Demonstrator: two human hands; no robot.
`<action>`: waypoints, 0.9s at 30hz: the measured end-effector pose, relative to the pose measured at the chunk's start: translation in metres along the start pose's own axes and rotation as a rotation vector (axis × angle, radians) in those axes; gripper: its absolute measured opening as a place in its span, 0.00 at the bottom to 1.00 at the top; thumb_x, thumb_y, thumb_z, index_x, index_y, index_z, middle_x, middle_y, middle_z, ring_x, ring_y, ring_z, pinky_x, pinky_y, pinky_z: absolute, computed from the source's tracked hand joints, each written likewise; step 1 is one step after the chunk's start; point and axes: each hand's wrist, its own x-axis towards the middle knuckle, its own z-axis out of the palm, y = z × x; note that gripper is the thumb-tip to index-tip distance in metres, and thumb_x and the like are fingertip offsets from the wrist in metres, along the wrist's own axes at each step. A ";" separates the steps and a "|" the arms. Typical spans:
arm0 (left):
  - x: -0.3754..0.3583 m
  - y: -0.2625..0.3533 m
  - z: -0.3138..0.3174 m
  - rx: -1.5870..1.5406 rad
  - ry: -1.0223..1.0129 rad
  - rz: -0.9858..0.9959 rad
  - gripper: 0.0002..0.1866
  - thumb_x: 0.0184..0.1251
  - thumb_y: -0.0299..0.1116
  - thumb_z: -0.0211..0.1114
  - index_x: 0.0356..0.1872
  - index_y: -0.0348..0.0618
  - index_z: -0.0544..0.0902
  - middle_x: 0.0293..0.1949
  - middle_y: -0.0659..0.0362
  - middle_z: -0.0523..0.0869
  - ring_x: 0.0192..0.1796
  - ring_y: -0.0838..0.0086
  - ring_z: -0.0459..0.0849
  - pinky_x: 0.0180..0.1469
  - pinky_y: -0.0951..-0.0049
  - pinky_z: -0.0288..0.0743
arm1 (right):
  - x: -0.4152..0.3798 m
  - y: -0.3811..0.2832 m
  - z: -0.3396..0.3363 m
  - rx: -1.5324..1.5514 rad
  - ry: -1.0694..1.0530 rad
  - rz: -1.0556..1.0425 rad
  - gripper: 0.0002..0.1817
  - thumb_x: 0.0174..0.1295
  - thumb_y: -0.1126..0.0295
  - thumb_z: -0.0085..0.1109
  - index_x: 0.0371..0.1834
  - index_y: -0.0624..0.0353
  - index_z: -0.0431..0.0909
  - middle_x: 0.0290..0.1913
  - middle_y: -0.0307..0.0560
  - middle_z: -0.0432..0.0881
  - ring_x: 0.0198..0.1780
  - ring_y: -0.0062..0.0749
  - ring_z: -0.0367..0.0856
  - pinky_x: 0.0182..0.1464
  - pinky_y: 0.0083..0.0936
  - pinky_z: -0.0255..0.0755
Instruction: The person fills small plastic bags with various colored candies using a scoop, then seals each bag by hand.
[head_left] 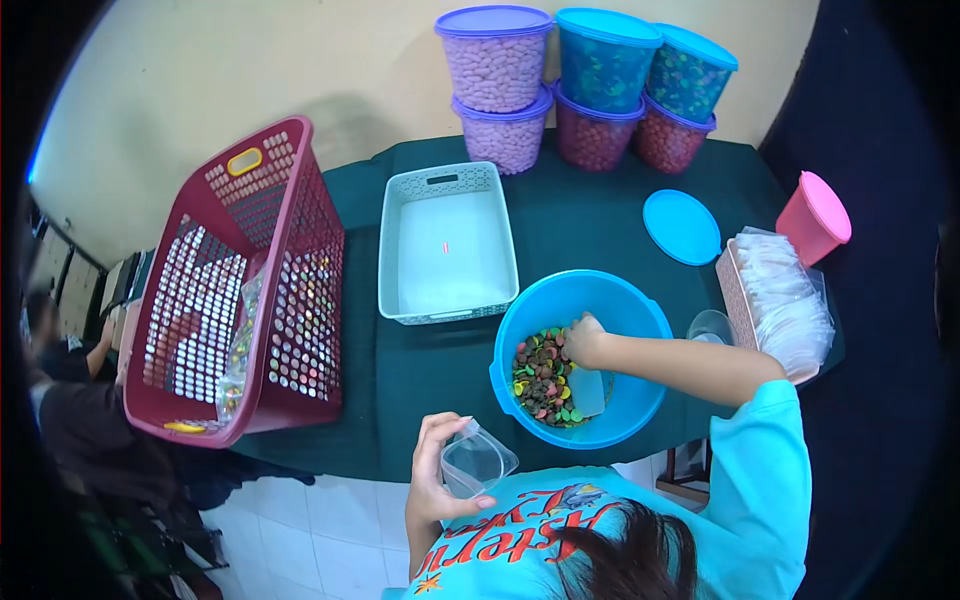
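Note:
My left hand (440,475) is closed around a small clear plastic container (480,462), tilted beside the tub; no contents show in it. Inside a round blue tub (640,300), my right hand (582,340) is closed, its fingers down at the candies. A pale translucent scoop (587,392) sits directly under that hand and seems held in it, though the grip is partly hidden by the hand itself. Small colourful candies (545,380), brown, green, yellow and pink, lie heaped in the tub's left part.
On the dark green table (585,240) stand a pale grey-green tray (449,318), a maroon basket (290,200) with filled bags, a blue lid (681,228), a box of clear packets (785,300), a pink canister (810,220) and stacked candy tubs (500,75). Another person (100,420) is at left.

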 end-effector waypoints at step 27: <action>0.010 -0.003 -0.007 -0.050 -0.103 -0.068 0.47 0.29 0.46 0.74 0.55 0.36 0.63 0.48 0.51 0.67 0.52 0.64 0.69 0.55 0.67 0.61 | -0.029 -0.016 -0.015 0.548 -0.114 0.127 0.31 0.43 0.57 0.60 0.51 0.61 0.70 0.50 0.50 0.72 0.56 0.43 0.66 0.51 0.34 0.64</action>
